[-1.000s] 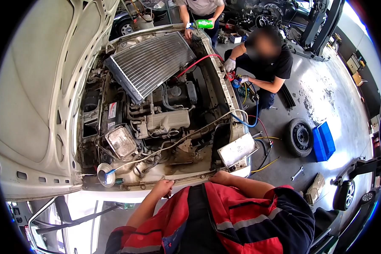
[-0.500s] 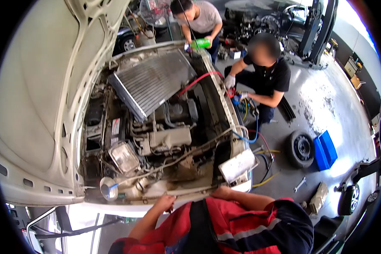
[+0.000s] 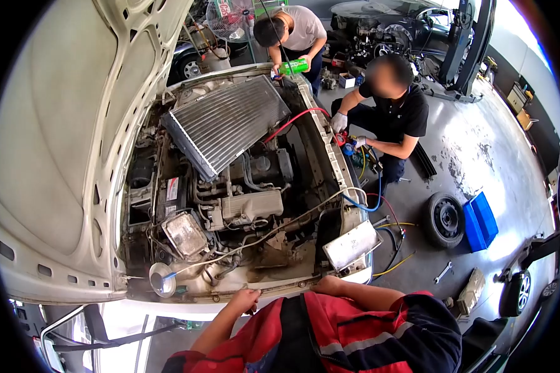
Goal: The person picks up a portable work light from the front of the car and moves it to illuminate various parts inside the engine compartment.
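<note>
Touching the fender edge (image 3: 281,288) at six o'clock

Seen in the head view, with its middle as the clock's centre: lying along the near side of the engine bay (image 3: 274,258), just in front of the red-and-dark jacket (image 3: 330,311). Likely to handle as stiff, fixed sheet metal, far too heavy and well fastened to shift by strength alone; not fragile, though perhaps slippery wherever grimy. Best held from above, hooking over it well clear of the bolt head (image 3: 302,285).

Placed toward half past six: the left grip (image 3: 247,300), curled in, with tips at the edge. Placed at five: the right grip (image 3: 328,286), knuckles up on the same edge, near a light metal box (image 3: 353,244). Cannot tell the spread of either grip, nor firm clamping from mere resting, with the undersides hidden; no held object plain to see in either.

Going round clockwise from there: at twelve, a green bottle (image 3: 294,66) held by a co-worker (image 3: 303,30); at two, a second co-worker (image 3: 395,118) crouching, with gloved hands (image 3: 339,121) near a red hose (image 3: 294,120); just past three, a loose wheel (image 3: 445,219) beside a blue bin (image 3: 481,221) on the floor (image 3: 479,165); between seven and eight, a round white dish (image 3: 160,283) with a blue hose tip (image 3: 170,275); at nine, the raised bonnet (image 3: 56,149); at eleven, a radiator (image 3: 227,124) lying slantwise across the engine bay.
</note>
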The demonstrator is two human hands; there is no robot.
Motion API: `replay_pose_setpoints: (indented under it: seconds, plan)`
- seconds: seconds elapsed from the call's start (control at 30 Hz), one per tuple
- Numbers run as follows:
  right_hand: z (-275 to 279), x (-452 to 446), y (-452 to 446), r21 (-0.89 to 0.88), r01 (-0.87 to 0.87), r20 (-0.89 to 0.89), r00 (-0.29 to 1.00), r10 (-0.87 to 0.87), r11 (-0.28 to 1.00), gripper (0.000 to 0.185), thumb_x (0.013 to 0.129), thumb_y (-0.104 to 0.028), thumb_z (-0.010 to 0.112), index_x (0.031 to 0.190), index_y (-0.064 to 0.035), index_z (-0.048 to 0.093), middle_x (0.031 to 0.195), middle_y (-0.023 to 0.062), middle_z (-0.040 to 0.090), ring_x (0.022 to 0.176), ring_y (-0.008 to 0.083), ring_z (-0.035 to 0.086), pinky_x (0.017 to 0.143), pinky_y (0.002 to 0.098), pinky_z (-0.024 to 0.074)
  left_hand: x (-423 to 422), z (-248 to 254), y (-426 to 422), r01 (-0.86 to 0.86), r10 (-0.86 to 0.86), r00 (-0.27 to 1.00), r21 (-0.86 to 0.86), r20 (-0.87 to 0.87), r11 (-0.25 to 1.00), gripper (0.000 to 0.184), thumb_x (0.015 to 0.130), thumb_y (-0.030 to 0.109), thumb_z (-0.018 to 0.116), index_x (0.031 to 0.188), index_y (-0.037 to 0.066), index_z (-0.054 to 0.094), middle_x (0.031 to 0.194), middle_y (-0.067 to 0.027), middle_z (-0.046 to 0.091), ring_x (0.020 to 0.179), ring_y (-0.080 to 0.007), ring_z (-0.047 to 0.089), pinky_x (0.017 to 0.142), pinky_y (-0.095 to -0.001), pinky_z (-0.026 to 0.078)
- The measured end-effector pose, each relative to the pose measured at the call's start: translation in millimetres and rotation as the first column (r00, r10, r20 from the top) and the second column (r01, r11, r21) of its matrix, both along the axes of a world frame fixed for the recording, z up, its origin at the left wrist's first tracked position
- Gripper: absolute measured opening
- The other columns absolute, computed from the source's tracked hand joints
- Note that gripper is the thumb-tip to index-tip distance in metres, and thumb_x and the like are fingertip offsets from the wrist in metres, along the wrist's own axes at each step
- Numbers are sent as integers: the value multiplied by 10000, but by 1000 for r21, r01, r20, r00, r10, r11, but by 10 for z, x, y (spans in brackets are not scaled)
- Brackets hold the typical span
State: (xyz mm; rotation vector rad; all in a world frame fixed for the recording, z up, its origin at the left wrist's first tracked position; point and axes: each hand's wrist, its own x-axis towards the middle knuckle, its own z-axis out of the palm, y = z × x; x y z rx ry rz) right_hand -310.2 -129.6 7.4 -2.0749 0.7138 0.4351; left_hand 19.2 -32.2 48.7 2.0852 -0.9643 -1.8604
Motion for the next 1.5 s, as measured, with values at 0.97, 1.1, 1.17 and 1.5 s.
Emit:
replay_pose_setpoints:
  seconds: [0.97,1.1,1.17,1.5]
  plan:
    - [66,13,63,151,273,-81,961,-264,950,570,931,-482,349,924,-21,685,1002,249,635,978,416,586,899,452,436,15,-65,18,-15,15,1000,5,-7,1000,402,939,378,491,772,15,539,534,-117,567,394,-205,531,378,-327,431]
    - [66,11,60,144,257,-61,966,-251,955,570,918,-495,371,908,-24,692,1000,243,637,979,414,585,900,444,437,-2,-27,14,-12,12,1000,-2,-5,1000,399,939,374,491,757,22,534,522,-109,558,389,-204,526,377,-326,423]
    - [99,15,66,153,260,-67,965,-253,953,565,920,-491,370,914,-25,690,1000,243,637,980,412,584,900,445,436,-9,-16,16,-17,17,1000,6,-3,1000,396,939,371,491,751,24,533,516,-104,553,387,-203,524,374,-325,417]
    - [307,22,48,42,70,-13,997,-69,997,442,956,-385,359,1042,-49,633,1017,243,628,945,410,607,873,464,464,-52,93,10,-11,11,1000,-1,3,1000,391,926,363,511,731,26,541,514,-95,548,388,-190,507,369,-329,394]
